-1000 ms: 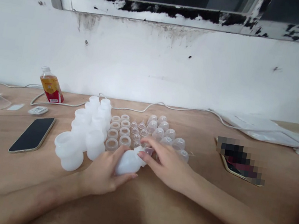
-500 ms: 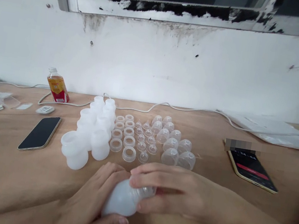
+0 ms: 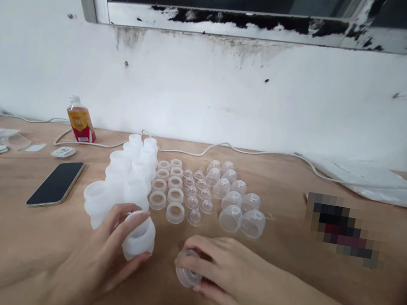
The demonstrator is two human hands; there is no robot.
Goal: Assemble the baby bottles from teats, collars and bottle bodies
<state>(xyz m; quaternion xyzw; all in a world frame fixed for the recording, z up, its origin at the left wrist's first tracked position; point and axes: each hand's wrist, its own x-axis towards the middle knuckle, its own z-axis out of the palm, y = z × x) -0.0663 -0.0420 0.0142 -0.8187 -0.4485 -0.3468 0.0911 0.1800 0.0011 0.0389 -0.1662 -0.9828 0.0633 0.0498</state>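
My left hand [image 3: 111,246] is wrapped round a white baby bottle body [image 3: 140,240], open mouth up, in front of the other white bottles [image 3: 120,165]. Apart from it to the right, my right hand [image 3: 223,271] grips a clear bottle top [image 3: 188,271] from above; the fingers partly cover it, and I cannot tell whether it has more than one part. Beyond the hands lie rows of translucent collar rings [image 3: 175,213], clear nipples [image 3: 195,217] and clear dome caps [image 3: 230,218].
A dark phone [image 3: 55,183] lies at the left, below a small white disc [image 3: 63,152]. A drink bottle [image 3: 81,120] stands by the wall. A white cable [image 3: 265,153] runs along the back to plastic bags [image 3: 361,180]. A blurred-out phone [image 3: 342,228] lies at the right.
The bottle and its clear top have come apart. My left hand has moved left and up with the bottle, now upright; my right hand keeps the top, lower and nearer the table.
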